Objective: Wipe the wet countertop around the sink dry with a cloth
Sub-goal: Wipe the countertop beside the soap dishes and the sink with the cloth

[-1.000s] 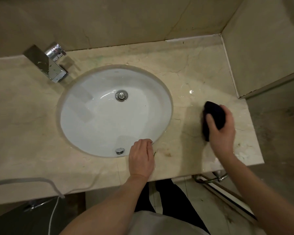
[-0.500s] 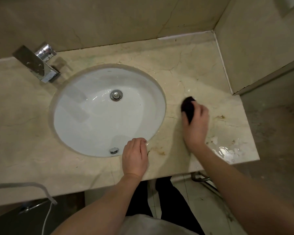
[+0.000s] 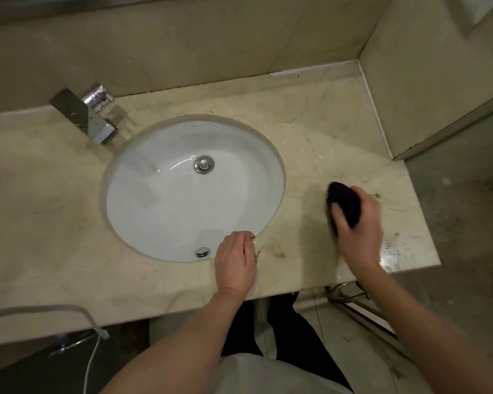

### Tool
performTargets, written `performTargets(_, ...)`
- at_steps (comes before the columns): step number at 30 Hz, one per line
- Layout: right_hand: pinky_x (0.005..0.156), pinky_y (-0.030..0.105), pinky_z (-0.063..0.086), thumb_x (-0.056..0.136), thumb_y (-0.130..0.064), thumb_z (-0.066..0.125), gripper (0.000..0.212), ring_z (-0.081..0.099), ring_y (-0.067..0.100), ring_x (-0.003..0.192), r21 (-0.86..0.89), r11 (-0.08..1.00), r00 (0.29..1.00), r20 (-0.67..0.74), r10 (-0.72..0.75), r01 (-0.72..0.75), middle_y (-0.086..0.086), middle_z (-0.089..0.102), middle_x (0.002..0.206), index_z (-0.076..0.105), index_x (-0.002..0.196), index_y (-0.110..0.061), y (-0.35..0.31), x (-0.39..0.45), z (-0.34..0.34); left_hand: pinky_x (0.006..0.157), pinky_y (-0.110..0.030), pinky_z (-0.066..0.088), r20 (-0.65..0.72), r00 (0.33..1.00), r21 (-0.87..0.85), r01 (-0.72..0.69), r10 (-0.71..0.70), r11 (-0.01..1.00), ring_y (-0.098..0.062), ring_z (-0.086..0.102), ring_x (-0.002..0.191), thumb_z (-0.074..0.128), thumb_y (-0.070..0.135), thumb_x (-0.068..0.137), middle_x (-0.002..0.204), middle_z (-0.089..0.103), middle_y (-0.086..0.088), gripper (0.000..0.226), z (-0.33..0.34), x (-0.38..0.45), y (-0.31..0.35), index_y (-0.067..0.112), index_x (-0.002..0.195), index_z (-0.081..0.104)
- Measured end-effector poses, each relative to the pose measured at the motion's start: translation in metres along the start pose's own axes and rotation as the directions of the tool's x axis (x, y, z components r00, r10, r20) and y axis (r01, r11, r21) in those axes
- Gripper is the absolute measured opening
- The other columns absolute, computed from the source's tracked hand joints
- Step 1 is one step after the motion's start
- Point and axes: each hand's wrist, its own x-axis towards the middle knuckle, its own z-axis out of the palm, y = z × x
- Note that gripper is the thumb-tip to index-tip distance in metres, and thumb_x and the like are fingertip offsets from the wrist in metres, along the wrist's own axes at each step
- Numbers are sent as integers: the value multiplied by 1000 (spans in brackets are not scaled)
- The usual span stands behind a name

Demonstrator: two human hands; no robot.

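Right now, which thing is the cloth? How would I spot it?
Find the round white sink in the beige countertop. To its right, the right hand grips the cloth: a dark bundle, the only black thing on that pale stone.

Sink (image 3: 165, 211) set in surface (image 3: 40, 223); faucet (image 3: 86, 115) behind-left of sink, cloth (image 3: 345, 203) right of sink, on surface.

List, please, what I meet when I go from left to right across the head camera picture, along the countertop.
White cable → faucet → sink → left hand resting at the sink's rim → dark cloth held by the right hand → water puddle at the countertop corner.
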Motion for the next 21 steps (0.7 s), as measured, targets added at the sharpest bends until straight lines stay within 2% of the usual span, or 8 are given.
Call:
performTargets(2, 99, 32, 41, 97, -32, 64, 50, 47, 11, 114, -44, 993, 993, -51, 105, -107, 4, 45, 140, 44, 142, -25, 23, -1, -25, 78, -28, 42, 10, 1000, 3, 4, -4, 1000, -10, 53, 84, 30, 28, 99, 88, 63, 9, 39, -1, 0, -2, 18, 97, 67)
performTargets(5, 99, 36, 41, 98, -30, 61, 50, 53, 29, 121, -117, 973, 976, -110, 186, -198, 10, 41, 144, 41, 143, -22, 51, -10, -32, 77, -28, 41, 11, 1000, -3, 3, -3, 1000, -11, 53, 84, 33, 25, 100, 87, 63, 8, 35, -1, 0, -3, 18, 97, 67)
performTargets(7, 102, 41, 44, 98, -27, 60, 50, 52, 34, 121, -152, 967, 973, -141, 183, -203, 13, 41, 142, 40, 143, -18, 60, -21, -17, 76, -30, 42, -2, 1000, -14, -15, 15, 1000, -13, 53, 82, 34, 22, 100, 86, 63, 6, 33, 0, 0, -3, 17, 96, 66)
performTargets(10, 104, 49, 47, 98, -26, 60, 49, 50, 33, 120, -132, 976, 978, -141, 152, -171, 14, 41, 138, 40, 142, -16, 48, -39, 22, 75, -32, 45, -12, 1000, -30, -22, 22, 999, -14, 53, 80, 34, 22, 101, 85, 63, 6, 33, 1, 1, -2, 16, 94, 66)
performTargets(14, 105, 44, 46, 97, -25, 61, 49, 49, 29, 122, -84, 996, 997, -61, 36, -41, 12, 42, 138, 43, 142, -15, 1, -59, 83, 76, -32, 44, -12, 1000, -24, -21, 21, 999, -15, 54, 81, 32, 24, 100, 86, 63, 6, 34, 1, 2, 0, 16, 94, 65)
performTargets(18, 99, 37, 49, 97, -25, 62, 47, 50, 20, 119, -22, 996, 995, 61, -82, 83, 7, 47, 136, 46, 142, -19, -50, -57, 135, 74, -33, 42, 32, 999, 23, 16, -16, 1000, -16, 50, 81, 29, 28, 100, 86, 59, 5, 35, 0, 3, 2, 17, 92, 61)
performTargets(21, 100, 30, 49, 99, -27, 61, 47, 51, 11, 121, 100, 994, 984, 166, -69, 53, -2, 47, 136, 45, 143, -26, -64, -45, 140, 70, -32, 39, 35, 999, 23, 24, -25, 999, -15, 47, 78, 36, 22, 102, 84, 57, 5, 25, 0, 4, 2, 18, 90, 57)
